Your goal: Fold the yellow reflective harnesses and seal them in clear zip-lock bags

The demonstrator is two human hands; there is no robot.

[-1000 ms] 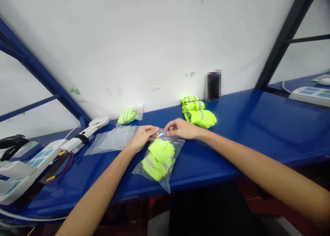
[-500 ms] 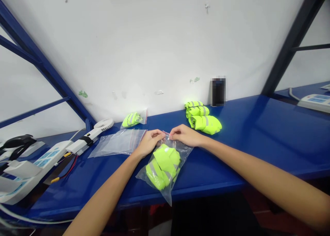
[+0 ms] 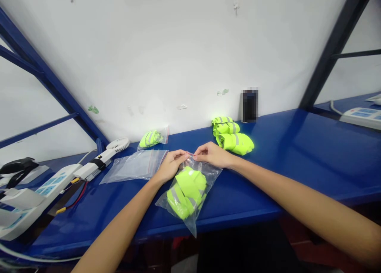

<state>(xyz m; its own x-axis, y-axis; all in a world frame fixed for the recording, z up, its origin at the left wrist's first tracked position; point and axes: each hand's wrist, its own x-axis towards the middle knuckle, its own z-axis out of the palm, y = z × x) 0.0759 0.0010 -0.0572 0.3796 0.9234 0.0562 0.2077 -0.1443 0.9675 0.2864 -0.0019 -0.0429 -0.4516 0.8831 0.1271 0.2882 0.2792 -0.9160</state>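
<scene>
A clear zip bag (image 3: 193,222) lies near the front edge of the blue table, its red-lined mouth turned away from me. Inside it is a folded neon-yellow reflective vest (image 3: 190,185) with grey strips. My left hand (image 3: 172,163) pinches the mouth at its left part. Close beside it, my right hand (image 3: 212,154) pinches the same edge with thumb and finger. Flat empty zip bags (image 3: 135,163) lie left of my left hand. Beyond my right hand sit several rolled yellow vests (image 3: 236,142).
Against the wall stands another bagged vest (image 3: 151,138). To the left are a white handheld fan (image 3: 117,145), a power strip (image 3: 52,185) and cables with yellow connectors (image 3: 61,210). A blurred dark object (image 3: 250,105) leans on the wall. Another power strip (image 3: 363,116) is at far right.
Both hands stay at the bag's mouth, with the right hand's fingers slightly shifted along it. The whole view has moved a little; the bagged vest lies as before.
</scene>
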